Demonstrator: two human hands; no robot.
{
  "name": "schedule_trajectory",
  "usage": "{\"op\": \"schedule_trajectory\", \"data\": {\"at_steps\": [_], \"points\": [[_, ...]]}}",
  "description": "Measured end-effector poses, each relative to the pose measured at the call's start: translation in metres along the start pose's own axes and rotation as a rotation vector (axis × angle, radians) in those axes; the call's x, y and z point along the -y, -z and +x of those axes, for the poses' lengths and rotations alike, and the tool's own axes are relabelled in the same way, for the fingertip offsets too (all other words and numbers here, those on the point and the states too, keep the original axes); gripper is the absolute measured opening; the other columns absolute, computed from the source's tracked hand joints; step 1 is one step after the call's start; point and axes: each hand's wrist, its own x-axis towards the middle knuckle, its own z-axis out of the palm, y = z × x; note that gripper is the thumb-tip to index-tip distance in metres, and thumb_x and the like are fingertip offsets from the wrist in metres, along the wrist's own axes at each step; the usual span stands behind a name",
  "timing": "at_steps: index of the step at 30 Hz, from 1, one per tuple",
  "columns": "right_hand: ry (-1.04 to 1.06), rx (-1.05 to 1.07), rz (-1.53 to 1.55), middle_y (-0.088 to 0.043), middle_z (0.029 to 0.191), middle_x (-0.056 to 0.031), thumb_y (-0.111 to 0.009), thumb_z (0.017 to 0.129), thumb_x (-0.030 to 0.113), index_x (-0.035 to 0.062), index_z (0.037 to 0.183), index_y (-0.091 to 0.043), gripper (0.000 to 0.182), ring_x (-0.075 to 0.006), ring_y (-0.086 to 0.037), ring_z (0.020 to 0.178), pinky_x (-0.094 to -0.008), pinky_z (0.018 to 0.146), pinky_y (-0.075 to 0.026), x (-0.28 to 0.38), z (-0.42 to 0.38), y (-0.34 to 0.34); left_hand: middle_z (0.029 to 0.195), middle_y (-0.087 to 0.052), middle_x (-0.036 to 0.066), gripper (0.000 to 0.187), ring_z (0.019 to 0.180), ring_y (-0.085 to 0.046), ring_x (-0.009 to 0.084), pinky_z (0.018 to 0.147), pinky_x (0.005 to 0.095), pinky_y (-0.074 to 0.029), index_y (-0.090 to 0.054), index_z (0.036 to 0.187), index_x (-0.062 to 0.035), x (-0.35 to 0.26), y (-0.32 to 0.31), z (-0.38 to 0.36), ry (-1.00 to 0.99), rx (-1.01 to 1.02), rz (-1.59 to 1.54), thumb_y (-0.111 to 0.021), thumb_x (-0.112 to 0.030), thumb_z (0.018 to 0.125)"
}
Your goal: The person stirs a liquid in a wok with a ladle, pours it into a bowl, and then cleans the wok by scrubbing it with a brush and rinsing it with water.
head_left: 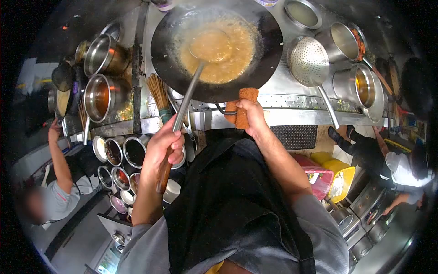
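My left hand (160, 148) is closed around the brown handle of a long ladle (192, 86). The ladle's bowl sits in bubbling brown liquid (235, 66) inside a large dark wok (163, 59). Steam rises from the liquid. My right hand (252, 114) is closed on a folded orange-brown cloth (247, 101). That cloth is wrapped about the wok's loop handle (223, 109) at the near rim. Beside my left hand stands a bamboo wok brush (158, 91) with its bristles up.
Right of the wok, a perforated skimmer (309, 61) lies near metal pots (338, 43). More pots (98, 55) stand on the left, above several sauce containers (135, 152). A yellow bin (343, 180) is low at right. Other people (73, 194) work at both sides.
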Motion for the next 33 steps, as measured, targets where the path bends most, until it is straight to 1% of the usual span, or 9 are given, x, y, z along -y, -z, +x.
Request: {"op": "schedule_trajectory", "data": {"at_steps": [15, 17, 19, 21, 24, 27, 29, 31, 33], "points": [[-0.025, -0.022, 0.031, -0.064, 0.090, -0.0163, -0.055, 0.079, 0.004, -0.0049, 0.105, -0.053, 0.027, -0.0290, -0.068, 0.075, -0.0443, 0.065, -0.061, 0.006, -0.004, -0.002, 0.074, -0.054, 0.001, 0.066, 0.044, -0.045, 0.0077, 0.041, 0.0231, -0.038, -0.029, 0.153, -0.0067, -0.017, -0.003, -0.019, -0.233, -0.377, 0.764, -0.052, -0.002, 0.091], [-0.025, -0.025, 0.024, -0.064, 0.090, -0.0167, -0.055, 0.080, 0.004, -0.0052, 0.105, -0.053, 0.027, -0.0291, -0.068, 0.075, -0.0443, 0.065, -0.061, 0.007, -0.006, -0.004, 0.068, -0.053, 0.002, 0.067, 0.044, -0.046, 0.0065, 0.040, 0.0247, -0.039, -0.029, 0.153, -0.0131, -0.027, -0.009, -0.010, -0.296, -0.489, 1.082, -0.053, -0.003, 0.092], [-0.028, -0.034, 0.026, -0.064, 0.091, -0.0173, -0.054, 0.080, 0.005, -0.0056, 0.106, -0.053, 0.028, -0.0294, -0.068, 0.074, -0.0444, 0.065, -0.061, 0.006, -0.004, -0.002, 0.070, -0.061, 0.011, 0.067, 0.047, -0.057, 0.0175, 0.046, 0.0342, -0.046, -0.030, 0.153, -0.0149, -0.030, 0.014, 0.005, -0.297, -0.495, 1.139, -0.056, -0.007, 0.092], [-0.021, -0.020, 0.009, -0.064, 0.093, -0.0180, -0.054, 0.079, 0.006, -0.0068, 0.107, -0.054, 0.031, -0.0296, -0.068, 0.077, -0.0445, 0.068, -0.060, 0.003, -0.002, 0.002, 0.081, -0.068, 0.022, 0.067, 0.059, -0.066, 0.0335, 0.056, 0.0448, -0.051, -0.029, 0.153, -0.0143, -0.030, 0.035, 0.021, -0.666, -0.490, 1.598, -0.057, -0.012, 0.092], [-0.019, 0.000, -0.009, -0.064, 0.095, -0.0186, -0.055, 0.078, 0.007, -0.0079, 0.108, -0.054, 0.034, -0.0298, -0.068, 0.080, -0.0447, 0.070, -0.060, 0.002, -0.002, 0.004, 0.096, -0.066, 0.029, 0.067, 0.073, -0.066, 0.0441, 0.066, 0.0515, -0.051, -0.029, 0.152, -0.0136, -0.031, 0.032, 0.030, -0.466, -0.546, 1.712, -0.057, -0.016, 0.092], [-0.020, 0.005, -0.025, -0.063, 0.093, -0.0179, -0.055, 0.079, 0.006, -0.0065, 0.109, -0.052, 0.033, -0.0293, -0.067, 0.078, -0.0447, 0.068, -0.060, 0.005, 0.000, 0.006, 0.093, -0.069, 0.025, 0.067, 0.063, -0.067, 0.0351, 0.058, 0.0453, -0.053, -0.028, 0.152, -0.0124, -0.011, 0.028, 0.032, -0.282, -0.492, 1.450, -0.057, -0.014, 0.092], [-0.024, 0.009, -0.039, -0.063, 0.092, -0.0172, -0.055, 0.079, 0.005, -0.0052, 0.110, -0.051, 0.032, -0.0289, -0.067, 0.077, -0.0447, 0.066, -0.060, 0.005, 0.004, 0.012, 0.072, -0.056, 0.007, 0.066, 0.047, -0.047, 0.0113, 0.040, 0.0289, -0.044, -0.029, 0.153, -0.0125, 0.003, 0.003, 0.024, -0.129, -0.349, 0.909, -0.054, -0.007, 0.093], [0.003, 0.048, -0.068, -0.062, 0.092, -0.0169, -0.055, 0.080, 0.005, -0.0046, 0.110, -0.050, 0.032, -0.0286, -0.067, 0.077, -0.0444, 0.068, -0.061, 0.010, 0.007, 0.018, 0.068, -0.049, 0.003, 0.064, 0.042, -0.042, 0.0113, 0.037, 0.0285, -0.040, -0.027, 0.153, -0.0132, 0.020, 0.000, 0.027, -0.098, -0.154, 0.304, -0.051, -0.005, 0.094], [-0.016, 0.075, -0.105, -0.062, 0.094, -0.0167, -0.055, 0.080, 0.006, -0.0045, 0.110, -0.050, 0.033, -0.0285, -0.067, 0.078, -0.0440, 0.068, -0.061, 0.022, 0.004, 0.023, 0.068, -0.048, 0.002, 0.063, 0.041, -0.041, 0.0115, 0.037, 0.0283, -0.038, -0.026, 0.153, -0.0132, 0.029, -0.016, 0.014, -0.052, -0.160, 0.106, -0.050, -0.005, 0.095]]}}
